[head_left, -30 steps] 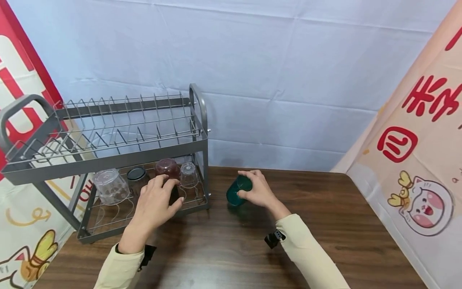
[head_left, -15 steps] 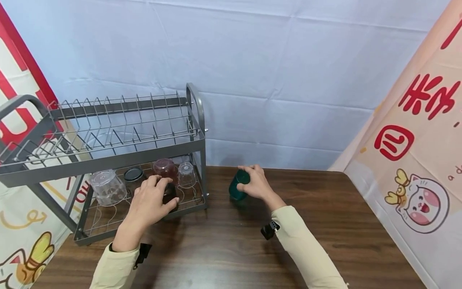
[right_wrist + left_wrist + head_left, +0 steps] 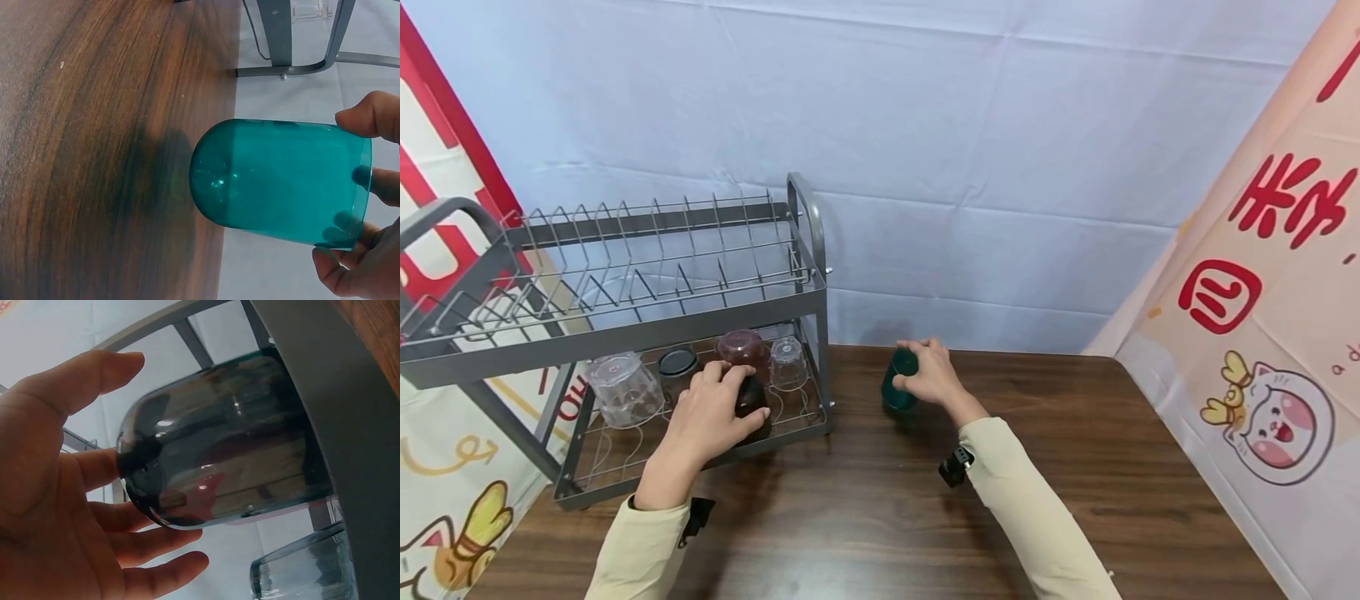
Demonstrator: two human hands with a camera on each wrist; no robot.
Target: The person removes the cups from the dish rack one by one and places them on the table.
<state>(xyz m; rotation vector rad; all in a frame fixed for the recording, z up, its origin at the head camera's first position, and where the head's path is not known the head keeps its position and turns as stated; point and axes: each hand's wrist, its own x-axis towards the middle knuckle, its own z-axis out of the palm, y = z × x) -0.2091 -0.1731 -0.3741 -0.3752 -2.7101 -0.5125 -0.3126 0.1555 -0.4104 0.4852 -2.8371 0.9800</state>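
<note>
My right hand [image 3: 934,375] pinches a transparent teal tumbler [image 3: 281,181] near its rim, thumb on one side and fingers on the other. Its rounded base faces down toward the wooden table; whether the base touches the wood I cannot tell. On the rack's lower tier, a dark smoky glass [image 3: 219,444] stands upside down, rounded base up. My left hand [image 3: 707,417] reaches around that base with fingers spread. In the left wrist view the thumb stays apart from the glass, while fingers lie beside and behind it.
A grey two-tier dish rack [image 3: 625,333] stands at the left. Its lower tier also bears a large clear glass [image 3: 625,390], a dark-based glass [image 3: 678,367], a reddish glass [image 3: 747,350] and a small clear glass [image 3: 788,363]. The brown table [image 3: 1037,467] extends right, with white cloth [image 3: 962,150] behind it.
My left hand has come closer to the dark glass on the rack. The teal tumbler, tilted earlier, stands more upright in my right hand. The head view has shifted slightly.
</note>
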